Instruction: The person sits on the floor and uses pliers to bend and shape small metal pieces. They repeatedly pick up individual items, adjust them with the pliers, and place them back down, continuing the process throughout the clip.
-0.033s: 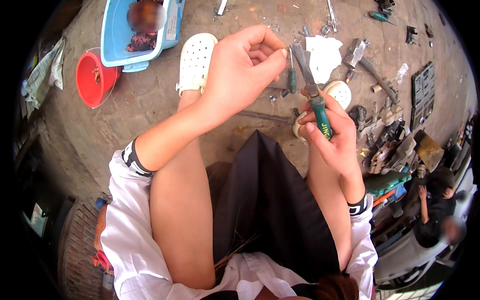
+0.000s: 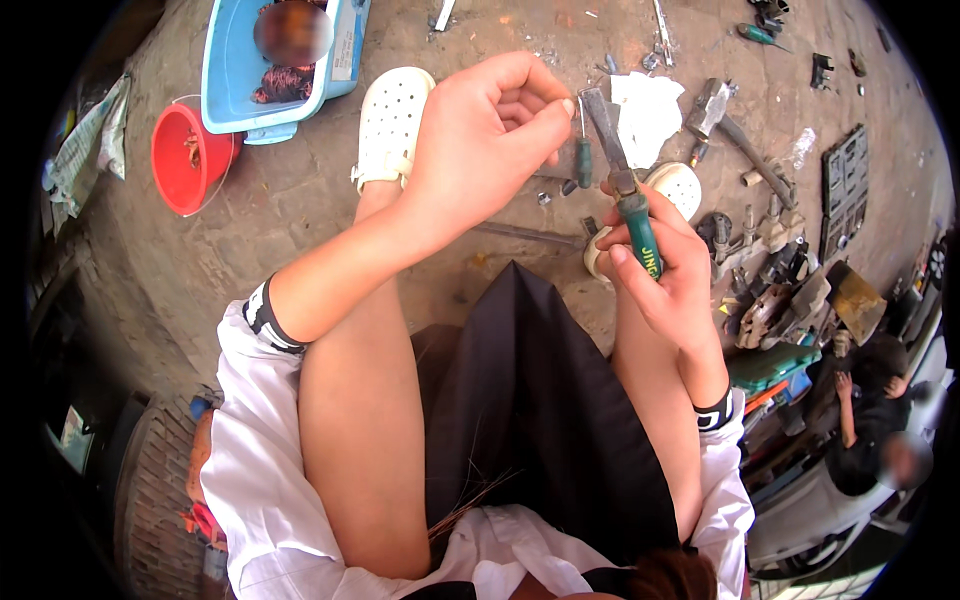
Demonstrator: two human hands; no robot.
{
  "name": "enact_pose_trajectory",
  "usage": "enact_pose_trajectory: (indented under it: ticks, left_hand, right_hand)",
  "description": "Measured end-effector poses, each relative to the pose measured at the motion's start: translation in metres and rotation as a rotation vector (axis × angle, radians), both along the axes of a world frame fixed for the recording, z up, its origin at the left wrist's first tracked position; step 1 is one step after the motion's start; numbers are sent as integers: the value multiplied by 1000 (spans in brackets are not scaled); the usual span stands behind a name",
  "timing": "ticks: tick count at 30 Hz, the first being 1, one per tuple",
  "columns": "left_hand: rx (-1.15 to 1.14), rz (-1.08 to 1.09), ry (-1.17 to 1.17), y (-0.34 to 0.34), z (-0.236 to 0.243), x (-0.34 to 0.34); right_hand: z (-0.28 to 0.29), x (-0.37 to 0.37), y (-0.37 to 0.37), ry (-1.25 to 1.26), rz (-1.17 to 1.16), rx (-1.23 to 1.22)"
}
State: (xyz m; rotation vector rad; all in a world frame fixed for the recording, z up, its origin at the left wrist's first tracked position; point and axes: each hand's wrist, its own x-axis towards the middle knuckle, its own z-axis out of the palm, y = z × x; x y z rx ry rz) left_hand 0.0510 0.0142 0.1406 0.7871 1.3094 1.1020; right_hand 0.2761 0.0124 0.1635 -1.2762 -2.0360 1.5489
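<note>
on the view's clock face, the tool [image 2: 624, 183] is at about one o'clock, its green handle [image 2: 640, 235] gripped by the right hand [image 2: 675, 265], blade [image 2: 605, 125] aimed near twelve. the left hand [image 2: 480, 135], at twelve, curls with thumb and forefinger drawn together just beside the blade's end; i cannot tell whether they pinch anything. the tool is in hand, but any work finished or remaining does not show. screwdriver [image 2: 584, 160] and hammer [image 2: 710, 105] lie aside, between one and two.

Yellow capital letters [image 2: 650, 262] run along the green tool handle [image 2: 636, 225].
</note>
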Motion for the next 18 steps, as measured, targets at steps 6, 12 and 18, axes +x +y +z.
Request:
enact_pose_trajectory:
  ticks: [6,12,18]
  left_hand:
    - [-112,-63,-289,4,1,-7]
    - [-184,-87,-429,5,1,-11]
    - [-171,-53,-392,5,2,-7]
  right_hand:
    - [-1,-1,-2,42,-12,-102]
    - [-5,6,-4,323,-48,-578]
    - [-9,3,-2,191,82,-122]
